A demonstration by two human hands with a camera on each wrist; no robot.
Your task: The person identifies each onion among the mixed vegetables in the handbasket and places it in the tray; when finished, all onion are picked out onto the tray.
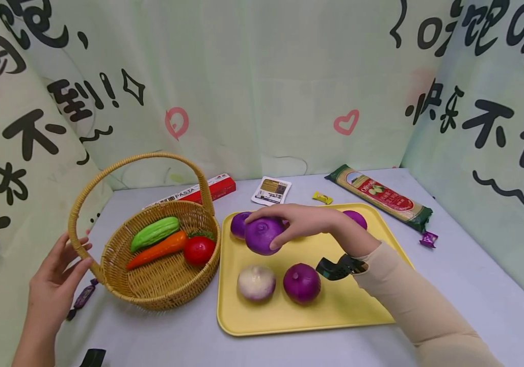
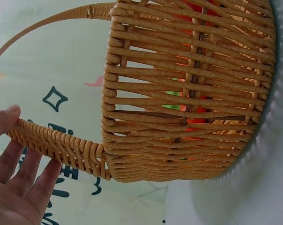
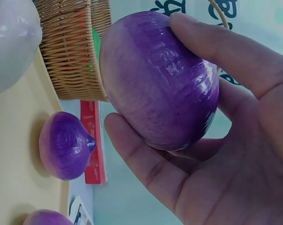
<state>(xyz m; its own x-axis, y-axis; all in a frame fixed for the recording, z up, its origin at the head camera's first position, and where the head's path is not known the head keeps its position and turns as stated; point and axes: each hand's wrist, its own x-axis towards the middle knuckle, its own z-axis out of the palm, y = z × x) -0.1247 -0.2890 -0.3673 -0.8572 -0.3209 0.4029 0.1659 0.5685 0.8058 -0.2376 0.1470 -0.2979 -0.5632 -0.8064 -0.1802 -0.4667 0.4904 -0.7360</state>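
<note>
My right hand (image 1: 310,223) grips a purple onion (image 1: 262,236) over the left part of a yellow tray (image 1: 308,325). In the right wrist view the thumb and fingers wrap the onion's sides. Other purple onions lie on the tray, including a front one (image 1: 302,283) and a back-left one (image 3: 66,145). Beside the front one sits a pale, purple-tinged bulb (image 1: 256,283). My left hand (image 1: 60,283) holds the handle (image 2: 62,143) of a wicker basket (image 1: 161,302) at its left side, thumb opposite the fingers. The basket contains a green ridged vegetable (image 1: 155,234), a carrot (image 1: 157,250) and a tomato (image 1: 199,251).
Behind the basket lies a red pasta box (image 1: 220,188). A white packet (image 1: 271,191), a yellow candy (image 1: 322,198) and a green-ended packet (image 1: 381,198) line the back. Purple-wrapped candies lie at the right (image 1: 428,239) and left of the basket (image 1: 84,297). Printed curtains enclose the table.
</note>
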